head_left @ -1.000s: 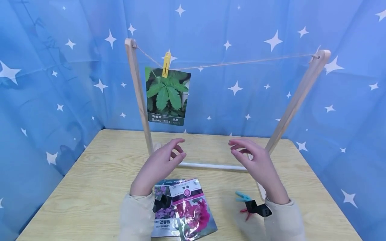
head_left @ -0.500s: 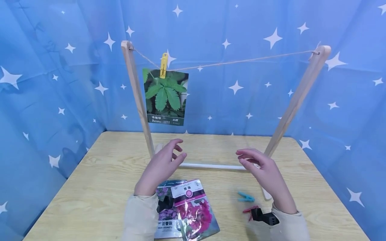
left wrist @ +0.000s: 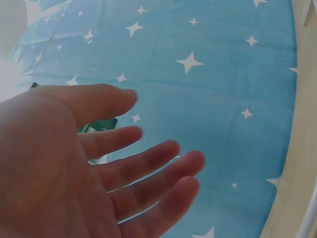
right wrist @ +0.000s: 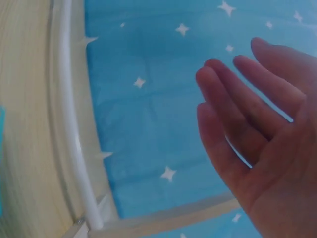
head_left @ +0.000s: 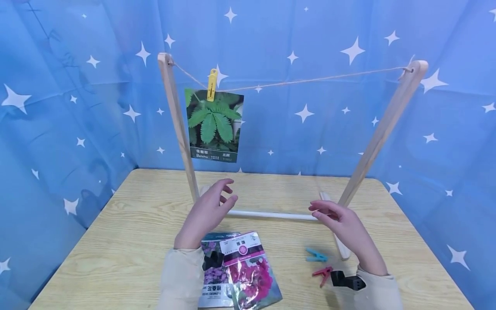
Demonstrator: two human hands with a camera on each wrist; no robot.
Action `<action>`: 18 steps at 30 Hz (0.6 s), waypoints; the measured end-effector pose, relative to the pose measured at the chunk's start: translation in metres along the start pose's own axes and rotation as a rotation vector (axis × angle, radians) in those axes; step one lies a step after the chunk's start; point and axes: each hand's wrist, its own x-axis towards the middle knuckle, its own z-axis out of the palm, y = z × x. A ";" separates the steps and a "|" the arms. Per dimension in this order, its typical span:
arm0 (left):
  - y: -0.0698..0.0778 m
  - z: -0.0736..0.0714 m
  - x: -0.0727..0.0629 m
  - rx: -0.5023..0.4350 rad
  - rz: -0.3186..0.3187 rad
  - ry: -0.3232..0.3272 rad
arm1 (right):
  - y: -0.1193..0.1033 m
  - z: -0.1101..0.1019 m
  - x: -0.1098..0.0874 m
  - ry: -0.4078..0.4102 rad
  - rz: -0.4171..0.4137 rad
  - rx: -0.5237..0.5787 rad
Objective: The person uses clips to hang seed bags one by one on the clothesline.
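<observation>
My left hand (head_left: 209,211) hovers over the table, its fingers loosely bent and holding nothing; the left wrist view shows a bare palm (left wrist: 49,158). Across from it my right hand (head_left: 342,224) is also bare, near the foot of the right post, fingers relaxed. Above the left hand a seed packet (head_left: 213,129) with green leaves hangs from a string (head_left: 294,82), held by a yellow clothespin (head_left: 212,85). Partly under the left sleeve lies a seed packet with purple flowers (head_left: 215,275); a pink-flower seed packet (head_left: 252,275) overlaps it. A blue clothespin (head_left: 316,255) and a red clothespin (head_left: 323,274) lie left of the right wrist.
Two wooden posts, the left post (head_left: 176,125) and the right post (head_left: 381,133), carry the string. A white bar (head_left: 271,214) joins them low down. Behind the wooden table (head_left: 116,241) hangs a blue curtain (head_left: 279,129) with white stars.
My right hand has moved down and to the right, uncovering more of the red clothespin. The left hand has barely moved. The view has shifted slightly.
</observation>
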 end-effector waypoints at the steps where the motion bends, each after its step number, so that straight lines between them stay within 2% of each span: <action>1: -0.001 0.001 0.000 0.010 0.002 -0.021 | 0.003 0.000 0.000 -0.007 0.009 -0.009; 5: -0.006 0.007 0.001 0.071 0.025 -0.122 | 0.015 0.000 0.001 -0.043 0.035 -0.041; 7: -0.008 0.010 0.002 0.094 0.029 -0.151 | 0.019 0.001 0.002 -0.075 0.052 -0.047; 9: -0.010 0.012 0.003 0.102 0.035 -0.143 | 0.023 0.004 0.001 -0.105 0.068 -0.059; 14: -0.011 0.014 0.006 0.080 0.040 -0.048 | 0.030 0.012 0.001 -0.144 0.063 -0.158; 16: -0.012 0.015 0.007 0.078 0.042 -0.046 | 0.032 0.015 0.002 -0.152 0.063 -0.193; 18: -0.013 0.016 0.008 0.080 0.032 -0.076 | 0.034 0.017 0.003 -0.174 0.075 -0.206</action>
